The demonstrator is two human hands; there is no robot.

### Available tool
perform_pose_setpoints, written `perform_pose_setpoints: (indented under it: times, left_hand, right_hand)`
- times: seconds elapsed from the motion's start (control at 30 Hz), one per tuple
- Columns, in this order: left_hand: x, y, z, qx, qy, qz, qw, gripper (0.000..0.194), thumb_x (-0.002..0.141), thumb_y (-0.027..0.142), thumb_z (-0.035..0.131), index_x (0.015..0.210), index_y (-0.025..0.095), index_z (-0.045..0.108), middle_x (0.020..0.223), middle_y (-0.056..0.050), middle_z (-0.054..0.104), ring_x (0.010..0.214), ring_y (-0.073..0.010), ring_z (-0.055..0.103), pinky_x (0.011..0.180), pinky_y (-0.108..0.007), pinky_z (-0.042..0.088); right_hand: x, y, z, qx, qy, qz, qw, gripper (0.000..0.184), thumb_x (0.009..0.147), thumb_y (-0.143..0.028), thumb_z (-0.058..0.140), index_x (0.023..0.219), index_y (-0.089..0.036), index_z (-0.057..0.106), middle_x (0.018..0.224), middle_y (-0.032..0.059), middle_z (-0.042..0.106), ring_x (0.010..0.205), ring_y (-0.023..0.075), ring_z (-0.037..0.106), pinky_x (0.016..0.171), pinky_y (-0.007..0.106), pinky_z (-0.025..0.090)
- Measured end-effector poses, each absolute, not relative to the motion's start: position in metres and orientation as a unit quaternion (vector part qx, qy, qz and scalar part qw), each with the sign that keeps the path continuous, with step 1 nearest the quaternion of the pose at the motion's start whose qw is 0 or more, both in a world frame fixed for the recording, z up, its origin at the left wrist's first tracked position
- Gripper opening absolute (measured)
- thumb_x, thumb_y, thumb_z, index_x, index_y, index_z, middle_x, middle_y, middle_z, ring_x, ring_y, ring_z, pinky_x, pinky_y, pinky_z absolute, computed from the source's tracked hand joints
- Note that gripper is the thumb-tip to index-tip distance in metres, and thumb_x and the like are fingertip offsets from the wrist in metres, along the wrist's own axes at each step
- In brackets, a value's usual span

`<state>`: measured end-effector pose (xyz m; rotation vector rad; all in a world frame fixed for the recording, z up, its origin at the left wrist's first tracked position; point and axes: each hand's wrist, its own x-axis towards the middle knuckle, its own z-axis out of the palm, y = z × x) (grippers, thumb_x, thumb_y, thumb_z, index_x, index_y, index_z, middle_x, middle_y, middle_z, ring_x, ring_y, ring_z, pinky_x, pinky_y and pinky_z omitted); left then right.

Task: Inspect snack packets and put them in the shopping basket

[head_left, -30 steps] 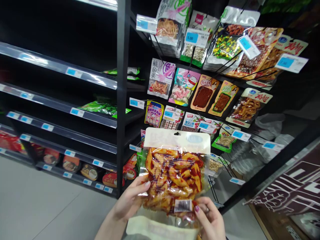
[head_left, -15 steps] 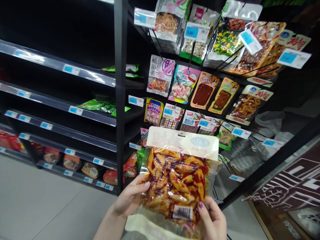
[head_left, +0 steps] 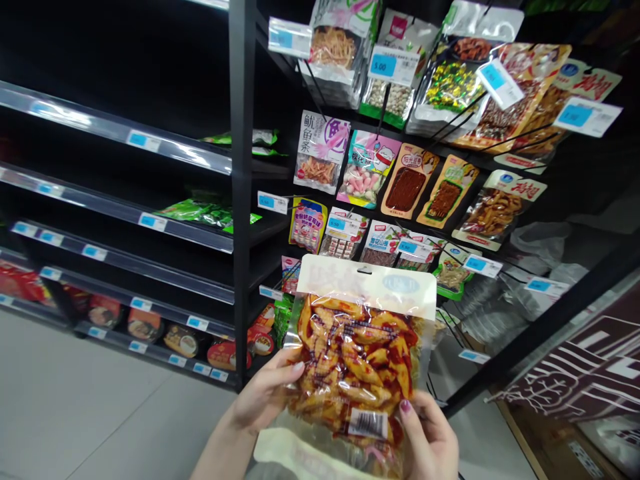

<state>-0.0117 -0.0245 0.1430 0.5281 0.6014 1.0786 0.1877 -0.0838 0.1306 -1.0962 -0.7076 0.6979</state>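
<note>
A clear snack bag (head_left: 357, 363) of reddish-brown sauced pieces is held up before me, its printed back with a barcode label towards the camera. It has a cream top band with a hang hole. My left hand (head_left: 267, 390) grips its left edge, thumb on the near face and the other fingers mostly behind. On the lower right edge, my right hand (head_left: 427, 433) pinches the bag with the thumb in front. A second cream band (head_left: 295, 457) shows below the bag's lower part; whether it belongs to another bag underneath I cannot tell.
Hooks ahead carry hanging snack packs (head_left: 363, 170) with price tags (head_left: 395, 67) sticking out. Dark shelves (head_left: 115, 143) stand on the left, with green packets (head_left: 200, 213) and round tubs (head_left: 145, 325). A slanting black post (head_left: 540, 320) and a cardboard box (head_left: 555, 447) are at right.
The bag and my right hand have shifted slightly to the right, and the bag has tilted a little. Both hands keep their hold; the view has moved slightly.
</note>
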Motion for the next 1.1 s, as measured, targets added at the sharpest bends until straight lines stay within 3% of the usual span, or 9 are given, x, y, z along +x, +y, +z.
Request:
perform_pose_setpoints:
  times: [0.3, 0.53, 0.77, 0.97, 1.1]
  left_hand:
    - [-0.009, -0.025, 0.145, 0.286, 0.322, 0.499, 0.752, 0.025, 0.06, 0.021, 0.072, 0.084, 0.017, 0.066, 0.087, -0.005, 0.071, 0.079, -0.0231, 0.066, 0.068, -0.03, 0.05]
    - [-0.005, -0.03, 0.156, 0.304, 0.303, 0.502, 0.751, 0.027, 0.059, 0.022, 0.074, 0.084, 0.017, 0.068, 0.092, -0.008, 0.071, 0.095, -0.0289, 0.062, 0.08, -0.035, 0.047]
    - [-0.004, -0.029, 0.161, 0.346, 0.266, 0.483, 0.759, 0.035, 0.059, 0.026, 0.076, 0.092, 0.018, 0.07, 0.08, -0.005, 0.073, 0.079, -0.0251, 0.066, 0.086, -0.037, 0.045]
    - [-0.005, -0.029, 0.161, 0.366, 0.278, 0.475, 0.75, 0.035, 0.06, 0.028, 0.075, 0.093, 0.017, 0.069, 0.084, -0.007, 0.073, 0.087, -0.0283, 0.064, 0.08, -0.035, 0.047]
    - [-0.005, -0.028, 0.16, 0.379, 0.279, 0.47, 0.747, 0.033, 0.06, 0.03, 0.074, 0.09, 0.018, 0.069, 0.086, -0.006, 0.073, 0.082, -0.0257, 0.065, 0.075, -0.032, 0.048]
  right_hand:
    - [0.198, -0.075, 0.118, -0.517, -0.34, 0.305, 0.725, 0.03, 0.062, -0.042, 0.071, 0.075, -0.018, 0.059, 0.063, -0.0001, 0.061, 0.059, 0.0173, 0.058, 0.057, 0.027, 0.046]
    - [0.202, -0.067, 0.106, -0.478, -0.3, 0.372, 0.737, 0.03, 0.063, -0.038, 0.072, 0.08, -0.019, 0.058, 0.068, -0.0004, 0.065, 0.062, 0.0154, 0.06, 0.059, 0.024, 0.045]
    - [0.202, -0.066, 0.109, -0.453, -0.293, 0.416, 0.732, 0.025, 0.063, -0.034, 0.073, 0.078, -0.019, 0.059, 0.069, -0.0006, 0.065, 0.064, 0.0157, 0.06, 0.062, 0.026, 0.046]
    - [0.201, -0.065, 0.106, -0.446, -0.268, 0.419, 0.744, 0.025, 0.063, -0.033, 0.073, 0.079, -0.019, 0.06, 0.068, -0.0018, 0.064, 0.062, 0.0134, 0.059, 0.062, 0.023, 0.045]
    - [0.202, -0.065, 0.106, -0.456, -0.269, 0.425, 0.735, 0.026, 0.064, -0.035, 0.072, 0.08, -0.019, 0.06, 0.07, -0.0012, 0.064, 0.062, 0.0146, 0.059, 0.06, 0.024, 0.046]
